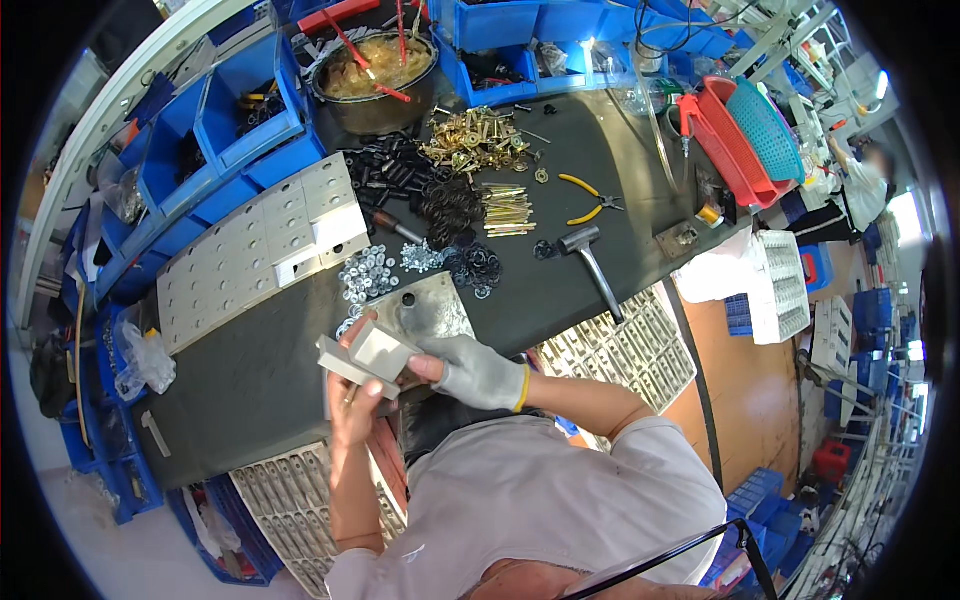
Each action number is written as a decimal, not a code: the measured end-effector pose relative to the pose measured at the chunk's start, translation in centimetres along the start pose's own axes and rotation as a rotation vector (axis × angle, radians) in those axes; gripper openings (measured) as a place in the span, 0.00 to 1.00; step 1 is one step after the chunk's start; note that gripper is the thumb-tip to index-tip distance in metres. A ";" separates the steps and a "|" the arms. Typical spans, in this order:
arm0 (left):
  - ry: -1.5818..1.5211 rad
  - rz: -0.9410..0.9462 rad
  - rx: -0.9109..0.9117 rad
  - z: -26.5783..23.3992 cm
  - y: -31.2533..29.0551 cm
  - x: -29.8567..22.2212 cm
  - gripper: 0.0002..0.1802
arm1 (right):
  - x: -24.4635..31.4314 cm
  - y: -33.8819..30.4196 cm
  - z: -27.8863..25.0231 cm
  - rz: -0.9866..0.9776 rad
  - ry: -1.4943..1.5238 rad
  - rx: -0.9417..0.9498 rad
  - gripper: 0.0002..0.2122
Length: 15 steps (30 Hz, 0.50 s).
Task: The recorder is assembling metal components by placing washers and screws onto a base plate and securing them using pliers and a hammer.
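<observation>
Above the near edge of the bench, my bare left hand (pixel 352 412) grips a pale grey angular block (pixel 382 352) from below and the left. My right hand (pixel 478 374), in a white glove with a yellow cuff, closes on the same block's right side, the bare thumb showing against it. Just beyond the hands lies a flat metal plate (pixel 430 305). Silver washers (pixel 368 272) are heaped past it, beside small bluish-silver nuts (pixel 422 257) and dark rings (pixel 475 268).
A hammer (pixel 597 270) and yellow-handled pliers (pixel 590 200) lie to the right. Brass-coloured bolts (pixel 508 210) and black sleeves (pixel 385 165) are piled farther back. A grease bowl (pixel 375 110) with red-handled brushes stands behind them. Rows of perforated pale blocks (pixel 265 245) and blue bins (pixel 250 120) occupy the left.
</observation>
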<state>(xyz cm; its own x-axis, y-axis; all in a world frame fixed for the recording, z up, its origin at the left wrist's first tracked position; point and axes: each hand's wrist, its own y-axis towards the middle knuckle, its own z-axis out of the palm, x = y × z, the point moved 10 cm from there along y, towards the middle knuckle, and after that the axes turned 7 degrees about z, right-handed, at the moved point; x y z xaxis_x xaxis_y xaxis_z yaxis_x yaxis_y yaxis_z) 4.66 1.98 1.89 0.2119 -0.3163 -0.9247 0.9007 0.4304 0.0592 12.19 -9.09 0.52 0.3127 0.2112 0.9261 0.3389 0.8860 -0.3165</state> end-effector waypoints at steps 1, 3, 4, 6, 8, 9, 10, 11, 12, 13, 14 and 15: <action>-0.086 0.073 -0.142 -0.6 -1.1 1.0 0.44 | 2.5 -0.8 -0.1 -0.291 -0.056 -0.136 0.29; -0.326 0.105 -0.533 -2.2 -2.3 2.0 0.34 | 5.2 -3.0 1.2 -0.407 -0.635 -0.250 0.24; -0.257 0.130 -0.624 -3.3 -3.0 1.9 0.33 | 6.7 -4.1 1.7 -0.521 -0.632 -0.301 0.24; -0.318 0.256 -0.594 -3.3 -2.7 0.7 0.33 | 7.7 -5.3 1.7 -0.649 -0.626 -0.344 0.24; -0.331 0.286 -0.576 -4.1 -2.4 0.0 0.32 | 5.8 -4.2 0.3 -0.452 -0.565 -0.315 0.22; -0.384 0.242 -0.635 -4.8 -2.2 0.7 0.32 | 5.8 -4.0 0.4 -0.459 -0.563 -0.309 0.22; -0.234 0.339 -0.733 -6.0 -2.2 0.1 0.31 | 5.2 -3.7 1.3 -0.381 -0.633 -0.243 0.21; -0.208 0.341 -0.808 -5.9 -2.1 -0.7 0.29 | 4.4 -3.6 1.9 -0.297 -0.702 -0.187 0.20; -0.199 0.332 -0.826 -5.6 -1.9 -1.2 0.29 | 5.4 -3.8 2.0 -0.371 -0.702 -0.206 0.19; -0.187 0.324 -0.852 -5.5 -2.5 -1.6 0.30 | 5.2 -3.6 1.7 -0.363 -0.698 -0.194 0.19; -0.186 0.327 -0.863 -5.7 -2.9 -1.5 0.30 | 5.5 -3.1 1.0 -0.409 -0.697 -0.212 0.19; -0.274 0.310 -0.775 -5.2 -2.4 -1.0 0.30 | 5.9 -3.1 0.6 -0.457 -0.696 -0.231 0.19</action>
<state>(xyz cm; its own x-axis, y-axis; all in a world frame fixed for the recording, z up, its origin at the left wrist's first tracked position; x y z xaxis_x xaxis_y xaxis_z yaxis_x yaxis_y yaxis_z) 0.37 5.65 0.75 0.5776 -0.2393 -0.7804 0.2976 0.9520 -0.0717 12.48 -10.32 7.08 -0.4872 0.1264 0.8641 0.4944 0.8556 0.1536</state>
